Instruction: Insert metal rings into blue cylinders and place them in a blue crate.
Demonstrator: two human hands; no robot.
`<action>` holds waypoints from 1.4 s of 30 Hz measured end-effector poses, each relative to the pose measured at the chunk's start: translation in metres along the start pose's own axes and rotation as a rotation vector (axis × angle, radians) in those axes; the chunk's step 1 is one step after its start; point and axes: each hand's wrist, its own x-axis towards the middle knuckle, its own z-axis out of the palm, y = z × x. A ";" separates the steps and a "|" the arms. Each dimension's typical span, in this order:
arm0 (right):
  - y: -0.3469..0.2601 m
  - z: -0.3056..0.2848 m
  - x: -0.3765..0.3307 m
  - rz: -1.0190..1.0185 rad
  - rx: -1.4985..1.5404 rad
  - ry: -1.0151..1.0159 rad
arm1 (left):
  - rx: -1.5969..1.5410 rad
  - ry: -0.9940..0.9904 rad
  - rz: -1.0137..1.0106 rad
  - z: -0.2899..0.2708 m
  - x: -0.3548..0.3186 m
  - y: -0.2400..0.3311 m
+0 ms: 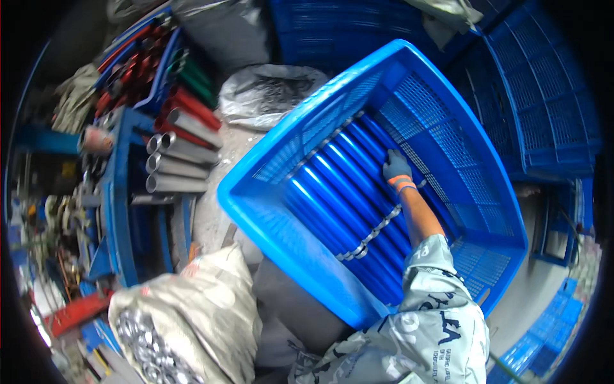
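Note:
My right hand (pixel 396 166), in a grey glove with an orange cuff, reaches down into a large blue plastic crate (pixel 307 105). Its fingers are curled over a shiny blue metal tube (pixel 374 160) near the right side of the layer. Several such tubes lie side by side in the crate, slanting from upper left to lower right. Silvery bands (pixel 369 240) cross the layer in the lower part, and pale tube ends line its upper left. The palm side and fingertips are hidden. My left hand is out of sight.
An open woven sack (pixel 211 313) of silvery metal rings stands at the lower left. Left of the crate, grey tubes (pixel 182 169) and red tubes lie by a blue metal frame (pixel 116 211). A whitish bag (pixel 246 102) sits beyond. Blue crates (pixel 556 96) are stacked at the right.

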 end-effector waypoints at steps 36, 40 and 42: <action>-0.646 -0.295 -0.550 -1.580 -0.150 -0.349 | -1.098 1.395 -1.598 0.139 -0.568 -0.434; -0.648 -0.269 -0.533 -1.592 -0.047 -0.245 | -0.911 1.901 -1.341 0.056 -0.578 -0.443; -0.653 -0.270 -0.529 -1.645 -0.254 -0.089 | -0.518 1.964 -0.971 -0.035 -0.577 -0.437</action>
